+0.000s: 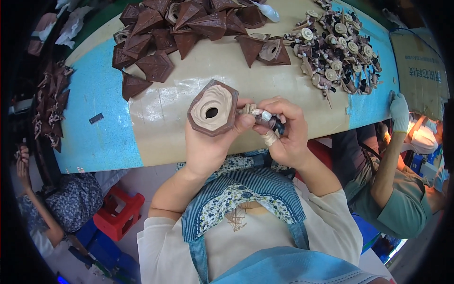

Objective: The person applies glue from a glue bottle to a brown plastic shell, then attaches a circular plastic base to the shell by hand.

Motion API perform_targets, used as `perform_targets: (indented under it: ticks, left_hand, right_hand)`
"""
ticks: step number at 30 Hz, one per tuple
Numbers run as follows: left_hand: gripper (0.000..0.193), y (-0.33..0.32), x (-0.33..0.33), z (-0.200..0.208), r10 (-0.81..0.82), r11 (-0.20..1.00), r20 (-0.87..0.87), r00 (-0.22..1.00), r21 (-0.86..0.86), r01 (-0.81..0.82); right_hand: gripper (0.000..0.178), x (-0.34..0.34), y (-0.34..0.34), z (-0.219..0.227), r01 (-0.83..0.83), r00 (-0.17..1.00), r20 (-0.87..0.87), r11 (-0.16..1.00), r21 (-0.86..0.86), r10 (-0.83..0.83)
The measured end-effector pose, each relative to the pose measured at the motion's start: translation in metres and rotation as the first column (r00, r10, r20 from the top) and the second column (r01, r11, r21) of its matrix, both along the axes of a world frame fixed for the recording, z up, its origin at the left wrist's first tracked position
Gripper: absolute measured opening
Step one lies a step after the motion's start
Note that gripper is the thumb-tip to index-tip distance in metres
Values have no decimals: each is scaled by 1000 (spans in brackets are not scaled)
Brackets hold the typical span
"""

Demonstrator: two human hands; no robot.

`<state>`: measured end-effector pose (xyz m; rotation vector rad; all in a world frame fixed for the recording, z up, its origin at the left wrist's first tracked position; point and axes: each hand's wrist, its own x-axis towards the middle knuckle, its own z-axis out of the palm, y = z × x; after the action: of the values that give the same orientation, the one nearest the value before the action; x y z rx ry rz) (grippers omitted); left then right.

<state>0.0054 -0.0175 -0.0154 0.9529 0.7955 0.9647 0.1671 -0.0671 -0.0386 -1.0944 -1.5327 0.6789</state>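
My left hand (206, 149) is closed around a brown angular base (226, 98) with a beige, ripple-like inside and a dark hole in its middle. The hole faces up toward me. In the fingers of my right hand (291, 127) is a small figurine (268, 118) with white, purplish and dark parts. Its near end lies by my left thumb, just right of the base; whether the two pieces touch I cannot tell. A beige wrap (270, 137) goes around one finger of my right hand.
Brown angular bases (156, 66) are heaped at the far left-centre of the table (175, 146). Many small figurines with round beige discs (340, 47) lie at the far right. A gloved co-worker's hand (399, 111) rests at the right edge. Red stool (118, 213) at lower left.
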Motion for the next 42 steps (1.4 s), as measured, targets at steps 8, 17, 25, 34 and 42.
perform_targets:
  ticks: [8, 17, 25, 34, 42]
  left_hand:
    - [71, 12, -29, -6, -129, 937, 81, 988, 335, 95]
    - [64, 1, -10, -8, -213, 897, -210, 954, 345, 276]
    - [59, -3, 2, 0, -104, 816, -352, 930, 504, 282]
    - [61, -5, 10, -11, -181, 754, -376, 909, 540, 374]
    - [62, -7, 6, -15, -229, 818, -279, 932, 463, 340]
  right_hand:
    - [37, 18, 5, 36, -190, 868, -496, 921, -339, -3]
    - [30, 14, 13, 71, -177, 970, 121, 951, -252, 213]
    - [30, 10, 20, 94, -240, 717, 660, 968, -71, 226]
    - [31, 19, 19, 69, -400, 788, 511, 917, 0, 343]
    - [31, 14, 16, 71, -372, 804, 489, 928, -27, 337]
